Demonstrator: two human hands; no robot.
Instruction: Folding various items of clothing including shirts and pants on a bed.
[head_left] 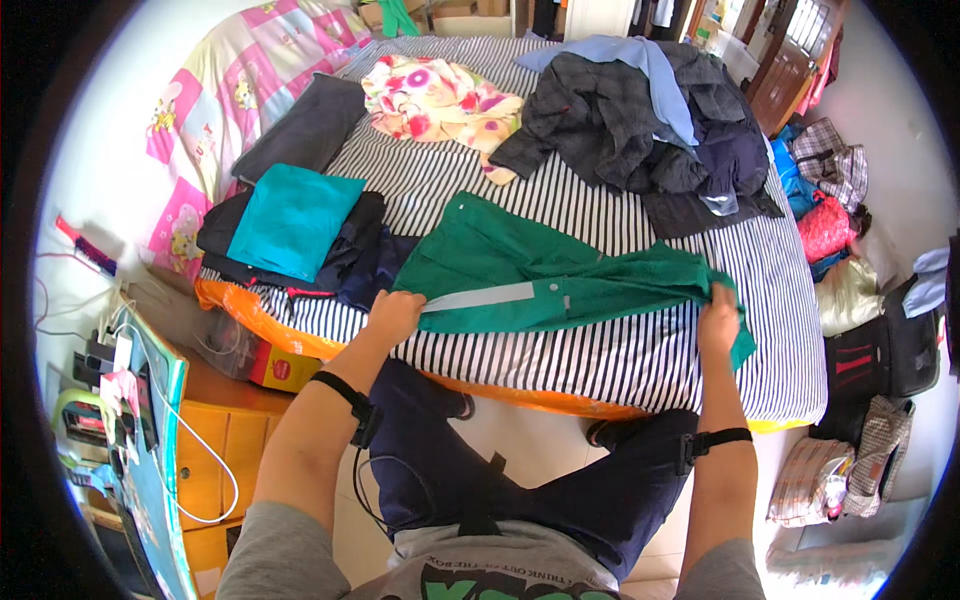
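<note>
Green cloth garment (500, 250), lightly creased, stretched out along the near edge of the bed (620, 375), just in from it. Broad and fairly flat toward the bed's left edge, narrower and bunched toward its near right corner. Marked low on the broad part with a pale grey strip (480, 298), and beside that with a small pale round spot. Held at the near left by the left hand (397, 312), at the right end by the right hand (718, 318).
</note>
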